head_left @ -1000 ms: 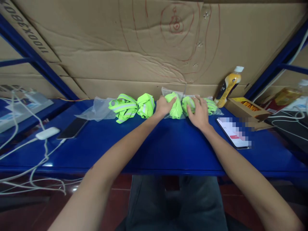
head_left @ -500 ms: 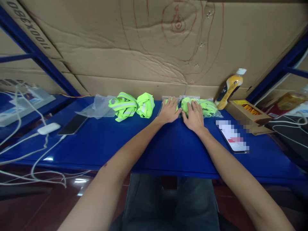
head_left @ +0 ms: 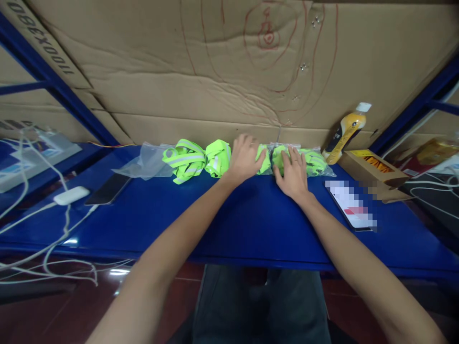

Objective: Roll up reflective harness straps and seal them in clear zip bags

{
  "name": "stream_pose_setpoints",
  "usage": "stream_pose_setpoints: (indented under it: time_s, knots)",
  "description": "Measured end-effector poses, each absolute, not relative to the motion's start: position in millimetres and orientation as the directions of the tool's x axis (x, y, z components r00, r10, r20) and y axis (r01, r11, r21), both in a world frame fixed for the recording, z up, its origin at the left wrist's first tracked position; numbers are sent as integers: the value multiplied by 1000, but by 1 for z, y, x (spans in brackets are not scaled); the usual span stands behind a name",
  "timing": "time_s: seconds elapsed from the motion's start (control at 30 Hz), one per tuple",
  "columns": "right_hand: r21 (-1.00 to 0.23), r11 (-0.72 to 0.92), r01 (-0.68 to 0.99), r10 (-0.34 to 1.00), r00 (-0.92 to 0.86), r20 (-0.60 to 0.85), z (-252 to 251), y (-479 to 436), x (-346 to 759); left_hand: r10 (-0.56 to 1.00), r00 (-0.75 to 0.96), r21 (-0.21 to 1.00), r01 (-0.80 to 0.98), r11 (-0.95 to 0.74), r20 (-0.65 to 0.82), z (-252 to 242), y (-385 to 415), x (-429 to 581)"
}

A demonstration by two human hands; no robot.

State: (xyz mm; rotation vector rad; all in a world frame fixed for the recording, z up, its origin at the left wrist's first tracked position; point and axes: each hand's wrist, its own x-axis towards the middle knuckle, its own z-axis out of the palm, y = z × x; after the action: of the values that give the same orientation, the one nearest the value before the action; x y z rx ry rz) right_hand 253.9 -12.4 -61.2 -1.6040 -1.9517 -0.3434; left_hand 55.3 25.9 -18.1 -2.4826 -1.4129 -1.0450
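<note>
While a cardboard backing bounds the surface on its far side, an open carton at right displays orange contents. Left of it, clear bagging contains green strapping; the right hand lies on this, grip spread, unclenched. The left hand covers part of a green bundle, apparently bagged; whether its grip grasps cannot be told. Light, even pressure should spare the bags.
</note>
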Motion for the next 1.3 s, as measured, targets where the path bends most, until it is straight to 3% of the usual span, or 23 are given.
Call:
stream_pose_setpoints:
  time_s: [0.13, 0.23, 0.33, 0.43, 0.5, 0.6, 0.67, 0.73, 0.8, 0.87, 0.93, 1.0, 1.1, 1.2, 1.3]
  knots:
    - [-159, 319, 934, 780, -163, 604, -56, -20, 244, 787, 44, 217, 950, -223, 615, 3, 5, 10]
    - [-142, 364, 920, 758, -204, 620, -54, -26, 235, 867, -56, 156, 987, -25, 494, -5, 6, -9]
    - [-115, 415, 903, 727, -253, 638, -51, -32, 226, 934, 17, 51, 998, -38, 357, -20, 13, -10]
    - [-79, 488, 869, 688, -327, 648, -43, -36, 217, 937, 96, 20, 994, -109, 335, -25, 17, -7]
    - [-92, 553, 828, 660, -368, 655, -38, -36, 213, 925, 60, 138, 983, -120, 375, -20, 21, -10]
    - [-211, 632, 746, 644, -355, 678, -33, -34, 210, 879, -15, 477, 844, -244, 477, -11, 27, -17]
    - [-347, 648, 677, 659, -272, 701, -32, -31, 209, 853, -16, 706, 570, -420, 521, -5, 30, -18]
    - [-541, 631, 556, 711, -137, 689, -32, -29, 210, 857, 12, 839, 201, -506, 514, -2, 27, -12]
    - [-760, 568, 316, 806, -22, 592, -30, -29, 210, 877, 53, 878, -68, -473, 477, 0, 19, 0]
    - [-893, 448, 47, 894, -27, 447, -27, -31, 211, 879, 105, 879, -167, -446, 466, 1, 9, 12]
    - [-932, 347, -109, 930, -89, 357, -25, -34, 212, 845, 116, 852, -107, -512, 523, -1, 1, 21]
    - [-929, 340, -148, 927, -112, 357, -25, -35, 213, 785, 88, 777, 107, -620, 614, -4, -3, 24]
    - [-875, 479, -64, 876, -31, 482, -26, -33, 219, 721, 38, 646, 415, -641, 692, -12, -3, 22]
    - [-722, 629, 289, 734, 85, 673, -25, -30, 228, 726, -64, 658, 485, -577, 684, -16, -3, 23]
    - [-464, 625, 628, 524, 104, 845, -22, -29, 238, 628, -218, 633, 525, -570, 747, -13, -12, 30]
